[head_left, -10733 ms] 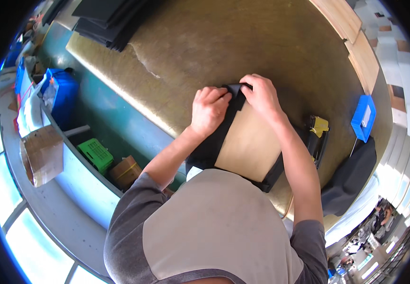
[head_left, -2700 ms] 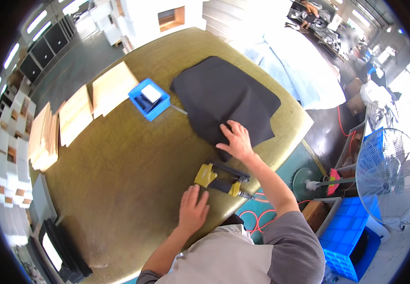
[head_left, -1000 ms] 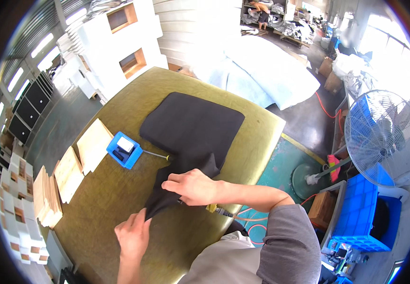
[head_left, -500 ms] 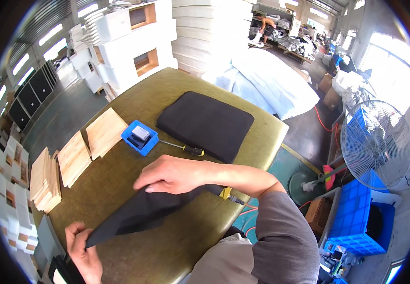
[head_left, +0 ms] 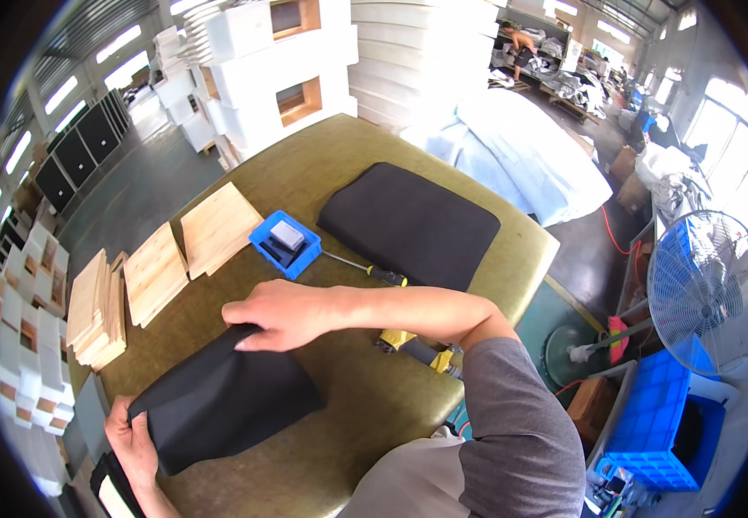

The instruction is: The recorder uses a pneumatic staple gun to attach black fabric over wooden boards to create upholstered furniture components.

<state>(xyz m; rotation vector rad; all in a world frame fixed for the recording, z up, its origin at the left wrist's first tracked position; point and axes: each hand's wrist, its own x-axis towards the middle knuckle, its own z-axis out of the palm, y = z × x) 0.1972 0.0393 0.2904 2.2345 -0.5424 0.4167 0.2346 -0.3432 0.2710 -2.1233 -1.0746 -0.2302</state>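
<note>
A sheet of black fabric (head_left: 227, 406) is stretched between my two hands over the near part of the olive-covered table. Its far edge is pinched by my right hand (head_left: 274, 315), the thumb underneath. At the sheet's left end, my left hand (head_left: 135, 440) grips the corner, thumb on top. Just beyond my right forearm lies a screwdriver (head_left: 387, 274) with a black and yellow handle. Partly under that forearm rests a yellow and black power tool (head_left: 417, 350). A stack of black fabric (head_left: 408, 226) lies flat farther back on the table (head_left: 287, 142).
A blue bin (head_left: 285, 244) holding small items stands mid-table. Wooden boards (head_left: 156, 272) are piled along the left edge. White foam blocks (head_left: 244, 82) rise behind. To the right are a standing fan (head_left: 707, 293) and blue crates (head_left: 646, 414). Another person (head_left: 522, 43) bends over far away.
The black sheet has been swung out flatter and toward the left. My right hand moved left with its edge, uncovering the yellow tool. The view has shifted slightly.
</note>
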